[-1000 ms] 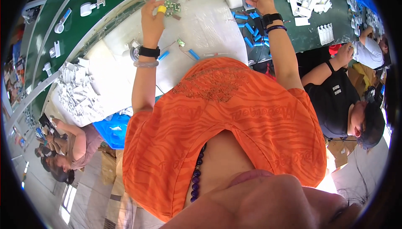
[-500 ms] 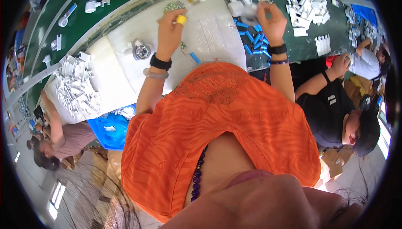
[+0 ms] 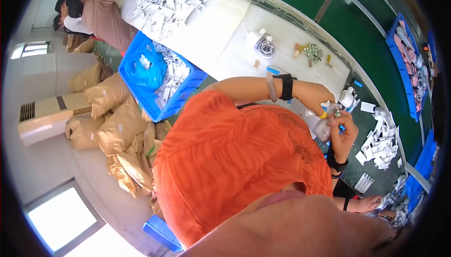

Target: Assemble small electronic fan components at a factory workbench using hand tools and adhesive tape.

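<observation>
My left hand reaches across to the right, with a yellow band on one finger and its fingertips closed on a small circuit board that shows green. My right hand meets it there, fingers bent around a white plastic housing, partly hidden by both hands. A bit of blue shows between the right fingers. On the pale mat lie a cluster of green circuit boards, a white part with a round clear-fronted head and a blue battery cell. More white round-headed parts sit just beyond my hands.
White plastic pieces are heaped on the mat's far left and on the green table at right. A blue crate with a blue bag stands beside the table. Brown sacks lie behind. Co-workers sit on both sides.
The view has swung, bringing the crate and sacks into sight. My left hand has left the circuit boards and come over to my right hand, where both now work together.
</observation>
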Demonstrator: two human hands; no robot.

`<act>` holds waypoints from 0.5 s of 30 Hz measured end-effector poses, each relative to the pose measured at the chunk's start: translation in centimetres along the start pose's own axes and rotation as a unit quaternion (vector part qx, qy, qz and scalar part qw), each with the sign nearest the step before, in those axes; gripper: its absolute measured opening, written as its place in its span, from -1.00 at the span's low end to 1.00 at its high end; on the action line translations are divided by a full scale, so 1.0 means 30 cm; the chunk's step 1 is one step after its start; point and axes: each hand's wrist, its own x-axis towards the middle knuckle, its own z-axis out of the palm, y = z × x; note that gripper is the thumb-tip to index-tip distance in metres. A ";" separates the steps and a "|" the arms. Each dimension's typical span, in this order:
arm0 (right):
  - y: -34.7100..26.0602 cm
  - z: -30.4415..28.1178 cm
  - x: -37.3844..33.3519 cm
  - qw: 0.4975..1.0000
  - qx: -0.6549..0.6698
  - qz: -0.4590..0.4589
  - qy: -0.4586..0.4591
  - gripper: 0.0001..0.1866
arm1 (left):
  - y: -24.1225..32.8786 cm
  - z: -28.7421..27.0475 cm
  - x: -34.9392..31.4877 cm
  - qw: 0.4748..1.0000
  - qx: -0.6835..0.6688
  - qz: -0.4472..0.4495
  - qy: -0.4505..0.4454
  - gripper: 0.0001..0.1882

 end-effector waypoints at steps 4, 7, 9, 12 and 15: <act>0.034 0.040 -0.046 0.999 0.037 0.032 -0.023 -0.92 | 0.031 0.005 -0.057 0.975 -0.138 -0.169 -0.031 -0.47; 0.008 0.079 -0.056 0.951 0.241 0.185 0.052 -0.79 | -0.001 0.059 -0.073 0.992 0.022 -0.025 0.119 -0.54; 0.027 0.084 -0.060 0.964 0.177 0.197 0.031 -0.79 | 0.023 0.063 -0.088 0.968 0.156 -0.091 0.173 -0.57; 0.039 0.096 -0.073 0.974 0.083 0.209 -0.002 -0.83 | 0.076 0.050 -0.097 0.963 0.158 -0.138 0.167 -0.55; 0.015 0.122 -0.073 0.983 -0.067 0.162 0.044 -0.87 | 0.100 0.043 -0.117 0.971 0.127 -0.080 0.186 -0.53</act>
